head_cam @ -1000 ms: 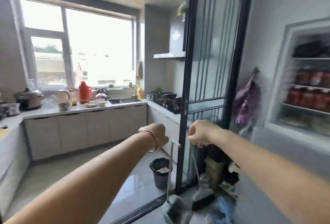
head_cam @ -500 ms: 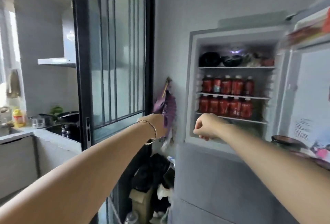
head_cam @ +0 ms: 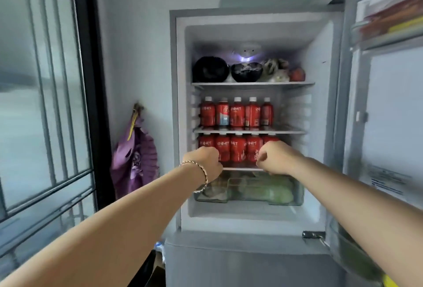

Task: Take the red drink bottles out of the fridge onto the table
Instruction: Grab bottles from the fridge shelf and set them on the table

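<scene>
Both my left hand [head_cam: 207,162] and right hand [head_cam: 275,159] are clenched and empty in front of the open fridge [head_cam: 180,126], where the red bottles [head_cam: 237,112] stand packed on two shelves. Pulling one from so tight a row could topple its neighbours, and I judge that reaching in with curled fingers risks knocking the near bottles off the lower shelf [head_cam: 242,169].

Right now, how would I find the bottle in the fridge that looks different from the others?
Look inside the open fridge at the middle shelf, under the dark bowls. Five white-capped red bottles stand there in a row. Pick the odd bottle, second from the left: only its label has a pale blue patch low down.
</scene>
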Demonstrator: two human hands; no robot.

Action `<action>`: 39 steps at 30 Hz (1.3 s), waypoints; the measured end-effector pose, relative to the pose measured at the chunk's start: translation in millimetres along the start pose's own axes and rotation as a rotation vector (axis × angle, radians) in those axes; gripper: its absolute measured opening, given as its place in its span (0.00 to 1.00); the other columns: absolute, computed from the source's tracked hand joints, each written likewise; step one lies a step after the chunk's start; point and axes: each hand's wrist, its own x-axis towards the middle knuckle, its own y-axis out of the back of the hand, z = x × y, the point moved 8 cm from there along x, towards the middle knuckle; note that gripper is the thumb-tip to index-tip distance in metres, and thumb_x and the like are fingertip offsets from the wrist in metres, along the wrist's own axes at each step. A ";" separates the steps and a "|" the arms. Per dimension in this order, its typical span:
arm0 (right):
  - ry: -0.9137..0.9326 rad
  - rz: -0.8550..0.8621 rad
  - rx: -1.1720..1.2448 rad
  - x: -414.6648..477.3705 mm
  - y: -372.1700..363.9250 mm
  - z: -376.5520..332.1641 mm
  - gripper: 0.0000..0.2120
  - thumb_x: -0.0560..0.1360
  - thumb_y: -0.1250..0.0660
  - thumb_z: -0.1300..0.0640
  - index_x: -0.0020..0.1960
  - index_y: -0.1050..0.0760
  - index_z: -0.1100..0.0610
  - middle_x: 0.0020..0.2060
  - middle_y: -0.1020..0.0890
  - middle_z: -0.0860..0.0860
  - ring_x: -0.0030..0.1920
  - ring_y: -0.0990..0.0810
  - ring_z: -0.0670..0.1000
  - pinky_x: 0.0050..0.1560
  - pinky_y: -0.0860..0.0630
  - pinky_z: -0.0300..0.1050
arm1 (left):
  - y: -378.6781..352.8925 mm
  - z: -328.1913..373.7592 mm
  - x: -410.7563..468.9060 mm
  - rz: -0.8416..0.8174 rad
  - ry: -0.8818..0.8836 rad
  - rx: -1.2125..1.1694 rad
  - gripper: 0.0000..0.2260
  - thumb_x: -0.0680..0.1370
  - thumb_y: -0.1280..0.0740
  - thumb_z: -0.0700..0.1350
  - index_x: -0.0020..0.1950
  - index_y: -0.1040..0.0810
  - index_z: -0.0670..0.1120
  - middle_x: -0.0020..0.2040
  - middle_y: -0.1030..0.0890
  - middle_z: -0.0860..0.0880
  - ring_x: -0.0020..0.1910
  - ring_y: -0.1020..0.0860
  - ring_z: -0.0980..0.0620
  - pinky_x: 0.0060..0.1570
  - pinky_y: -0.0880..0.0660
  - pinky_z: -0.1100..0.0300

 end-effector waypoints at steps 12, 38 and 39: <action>-0.174 0.263 0.355 299.5 18.9 97.0 0.39 0.70 0.28 0.48 0.72 0.40 0.63 0.67 0.31 0.62 0.67 0.30 0.61 0.64 0.29 0.52 | -2.7 13.8 251.7 0.283 -0.016 -0.168 0.10 0.78 0.43 0.45 0.55 0.24 0.48 0.52 0.19 0.49 0.50 0.22 0.47 0.47 0.26 0.56; -0.100 0.534 0.355 347.9 22.3 143.5 0.42 0.62 0.24 0.54 0.70 0.42 0.50 0.61 0.29 0.54 0.57 0.24 0.57 0.50 0.27 0.48 | -2.6 82.5 402.7 0.502 -0.428 0.141 0.12 0.81 0.43 0.44 0.65 0.32 0.44 0.65 0.30 0.45 0.63 0.31 0.43 0.57 0.28 0.51; -0.086 0.536 0.350 343.9 21.9 140.0 0.42 0.62 0.24 0.54 0.70 0.42 0.50 0.62 0.29 0.54 0.57 0.24 0.57 0.51 0.26 0.48 | -5.6 84.4 393.7 0.535 -0.450 0.185 0.15 0.81 0.43 0.42 0.68 0.36 0.45 0.67 0.31 0.46 0.64 0.32 0.42 0.59 0.28 0.50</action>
